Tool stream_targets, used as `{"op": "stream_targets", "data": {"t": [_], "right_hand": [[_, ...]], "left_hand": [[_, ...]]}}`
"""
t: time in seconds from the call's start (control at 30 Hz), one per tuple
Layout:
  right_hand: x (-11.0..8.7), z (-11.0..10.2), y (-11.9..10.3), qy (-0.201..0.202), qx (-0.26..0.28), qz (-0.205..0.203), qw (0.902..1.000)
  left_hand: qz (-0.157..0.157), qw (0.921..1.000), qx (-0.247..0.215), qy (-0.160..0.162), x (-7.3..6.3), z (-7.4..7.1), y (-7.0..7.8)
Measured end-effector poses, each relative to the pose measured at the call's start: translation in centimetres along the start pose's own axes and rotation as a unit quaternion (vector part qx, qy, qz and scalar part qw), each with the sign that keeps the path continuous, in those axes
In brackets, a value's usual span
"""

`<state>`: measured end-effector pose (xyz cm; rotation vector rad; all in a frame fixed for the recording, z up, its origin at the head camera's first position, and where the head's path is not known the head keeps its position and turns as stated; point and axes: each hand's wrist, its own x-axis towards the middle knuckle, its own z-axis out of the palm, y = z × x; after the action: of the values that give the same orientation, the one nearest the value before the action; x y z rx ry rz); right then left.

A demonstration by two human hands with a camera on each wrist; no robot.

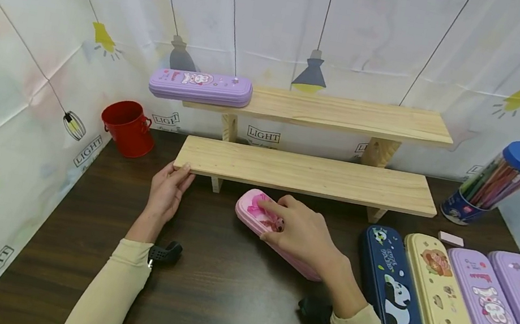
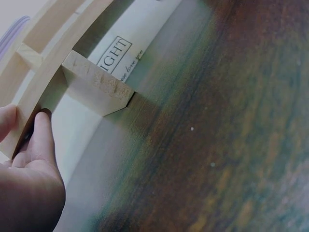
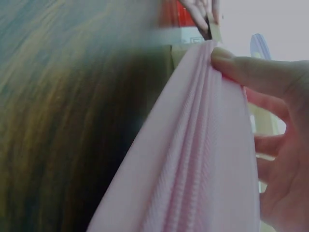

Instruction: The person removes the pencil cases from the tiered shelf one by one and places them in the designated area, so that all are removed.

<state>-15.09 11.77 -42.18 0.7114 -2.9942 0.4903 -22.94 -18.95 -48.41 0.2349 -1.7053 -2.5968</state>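
Note:
My right hand [image 1: 305, 232] holds a pink pencil case [image 1: 255, 223] across its width, thumb on one side and fingers over the printed lid. The case slants in front of a two-tier wooden shelf [image 1: 309, 175]. Seen from the right wrist, the zipped pink side of the case [image 3: 188, 145] fills the middle, with the thumb on its edge. My left hand [image 1: 166, 192] grips the left end of the lower board, thumb above and fingers beneath; the left wrist view shows this grip beside a shelf leg [image 2: 96, 82].
A purple pencil case [image 1: 200, 88] lies at the upper board's left end, overhanging it. Left stands a red bucket [image 1: 127, 128]. On the right are a blue-lidded jar of pens [image 1: 499, 182], a small pale eraser-like block [image 1: 450, 239] and several pencil cases, including a navy panda one [image 1: 393, 290].

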Motion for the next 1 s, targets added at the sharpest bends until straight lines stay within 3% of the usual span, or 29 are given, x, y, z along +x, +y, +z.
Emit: {"op": "stream_targets", "data": {"t": [0.27, 0.7, 1.0], "right_hand": [[-0.7, 0.7, 0.2, -0.007, -0.03, 0.046, 0.9985], [-2.2, -1.1, 0.5, -0.068, -0.007, 0.106, 0.992], [-3.5, -2.1, 1.8, -0.08, 0.011, 0.138, 0.9872]], "left_hand": [[0.003, 1.0, -0.002, -0.007, -0.1, 0.1, 0.0], [-0.001, 0.9999, -0.006, -0.008, -0.1, 0.3, 0.0], [0.001, 1.0, -0.009, -0.003, -0.2, 0.2, 0.2]]}}
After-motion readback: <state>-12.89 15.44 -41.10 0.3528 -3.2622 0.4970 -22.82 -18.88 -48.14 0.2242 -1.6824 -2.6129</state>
